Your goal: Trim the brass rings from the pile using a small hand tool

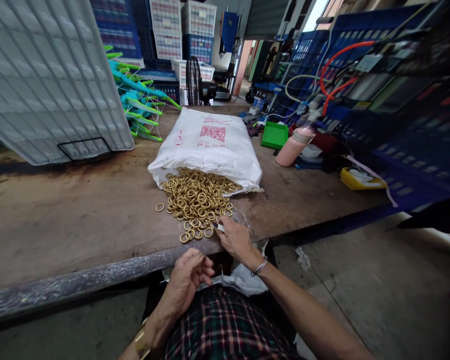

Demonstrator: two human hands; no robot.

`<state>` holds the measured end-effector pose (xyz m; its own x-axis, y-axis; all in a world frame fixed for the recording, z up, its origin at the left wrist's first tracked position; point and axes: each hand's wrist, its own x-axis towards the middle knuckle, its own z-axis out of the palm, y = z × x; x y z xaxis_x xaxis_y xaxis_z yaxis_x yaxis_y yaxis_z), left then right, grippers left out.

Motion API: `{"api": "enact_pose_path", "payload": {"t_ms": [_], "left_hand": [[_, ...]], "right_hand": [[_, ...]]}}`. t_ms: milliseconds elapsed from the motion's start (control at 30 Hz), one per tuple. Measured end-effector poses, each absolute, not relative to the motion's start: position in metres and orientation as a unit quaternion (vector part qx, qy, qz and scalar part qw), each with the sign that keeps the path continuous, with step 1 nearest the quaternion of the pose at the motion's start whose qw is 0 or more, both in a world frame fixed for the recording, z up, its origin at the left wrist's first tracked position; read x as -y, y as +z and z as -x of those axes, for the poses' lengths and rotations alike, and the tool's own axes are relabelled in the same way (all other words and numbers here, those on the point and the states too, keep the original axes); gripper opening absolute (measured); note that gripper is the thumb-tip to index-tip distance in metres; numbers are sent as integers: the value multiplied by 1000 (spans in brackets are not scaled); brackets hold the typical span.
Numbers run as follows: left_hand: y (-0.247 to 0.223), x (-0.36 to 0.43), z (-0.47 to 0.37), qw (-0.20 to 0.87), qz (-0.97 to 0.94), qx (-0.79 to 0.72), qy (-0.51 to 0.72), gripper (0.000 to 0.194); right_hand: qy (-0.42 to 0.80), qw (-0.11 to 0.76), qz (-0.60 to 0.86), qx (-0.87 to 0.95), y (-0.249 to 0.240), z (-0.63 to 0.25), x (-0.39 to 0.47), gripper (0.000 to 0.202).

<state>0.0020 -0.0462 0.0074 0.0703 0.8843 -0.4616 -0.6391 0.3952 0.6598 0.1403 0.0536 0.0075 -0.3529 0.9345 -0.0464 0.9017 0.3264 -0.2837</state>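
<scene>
Brass-coloured rings [198, 197] spill in a heap from the open mouth of a white sack [217, 145] with red print, lying on the brown table [78, 215]. At the heap's lower right edge my right hand [234, 240] touches the rings, its fingers bent, with something small and white at the fingertips. Closer to my body, my left hand [191, 275] hovers just off the table's front edge, palm turned inward and fingers curled. Whether anything small sits between its fingers cannot be made out. One ring [159, 207] lies apart, left of the heap.
A large whitish crate [56, 80] stands at the left, with green and blue plastic pieces [138, 100] behind it. At the right are a pink bottle [294, 147], a green tray [274, 135], a yellow container [362, 179] and a machine with orange hoses [324, 75].
</scene>
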Motion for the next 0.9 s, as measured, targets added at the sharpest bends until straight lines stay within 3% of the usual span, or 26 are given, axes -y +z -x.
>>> {"api": "enact_pose_path", "payload": {"t_ms": [233, 533, 633, 733, 900], "left_hand": [[7, 48, 3, 770, -55, -358, 525, 19], [6, 40, -4, 761, -89, -394, 508, 29], [7, 34, -4, 688, -175, -461, 533, 31], [7, 28, -2, 540, -298, -550, 563, 23], [7, 25, 3, 414, -442, -562, 564, 22]], "right_hand": [[121, 53, 574, 808, 9, -135, -55, 16], [150, 159, 556, 802, -5, -142, -58, 13], [228, 213, 546, 778, -3, -143, -60, 12], [357, 280, 516, 727, 5, -141, -61, 9], [558, 284, 477, 617, 20, -132, -51, 9]]}}
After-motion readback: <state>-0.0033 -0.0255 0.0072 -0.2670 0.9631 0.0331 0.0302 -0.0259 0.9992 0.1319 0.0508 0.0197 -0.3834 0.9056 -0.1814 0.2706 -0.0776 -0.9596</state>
